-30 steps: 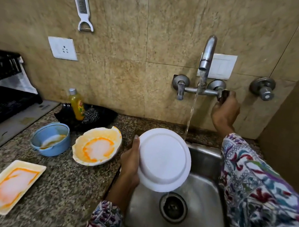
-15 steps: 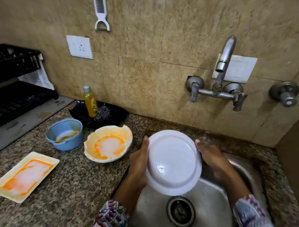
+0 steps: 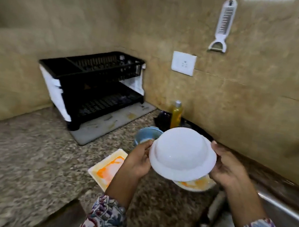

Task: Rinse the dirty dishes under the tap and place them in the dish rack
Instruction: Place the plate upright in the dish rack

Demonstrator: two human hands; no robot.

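Head view:
White plate (image 3: 182,154): clean-looking, upside down, in the air to the right of the dish rack (image 3: 92,88), not in it yet.
Left grip (image 3: 138,161): fingers curl on the plate's left rim.
Right grip (image 3: 229,170): fingers curl on its right rim.
Rack: looks bare.
Still dirty: blue bowl (image 3: 144,134), tray (image 3: 107,166), orange-stained plate (image 3: 195,183), on the counter (image 3: 22,163) right of the rack.
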